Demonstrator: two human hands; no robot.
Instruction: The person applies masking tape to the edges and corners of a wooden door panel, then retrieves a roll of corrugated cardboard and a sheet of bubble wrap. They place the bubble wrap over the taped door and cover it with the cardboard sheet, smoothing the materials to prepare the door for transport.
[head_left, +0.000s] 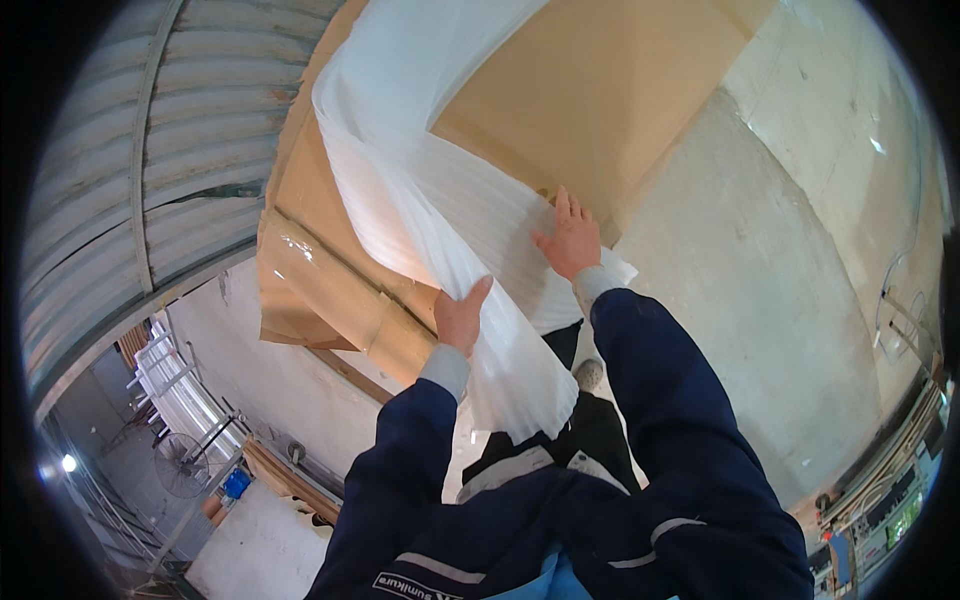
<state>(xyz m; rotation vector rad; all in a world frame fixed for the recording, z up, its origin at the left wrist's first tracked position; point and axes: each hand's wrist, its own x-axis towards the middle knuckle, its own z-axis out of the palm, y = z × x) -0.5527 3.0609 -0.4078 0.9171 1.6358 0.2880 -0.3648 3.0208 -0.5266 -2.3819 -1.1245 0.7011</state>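
A long sheet of white foam wrap (385,150) runs from the top of the view down to my waist, folded over on itself in the middle. My left hand (460,318) holds the fold's left edge, thumb on top and the other fingers hidden beneath. Farther right, my right hand (573,238) rests with stretched fingers at the right edge of the lower layer of foam. Under the foam lies a large flat sheet of brown cardboard (590,90). The foam's lower end hangs against my dark trousers.
A brown paper-like roll or wrapped length (345,290) lies beside the cardboard at left. Corrugated metal sheeting (215,120) rises at far left. A standing fan (185,463) and stacked metal lengths (185,385) stand lower left. Pale concrete floor (760,300) spreads right, with clutter (890,510) lower right.
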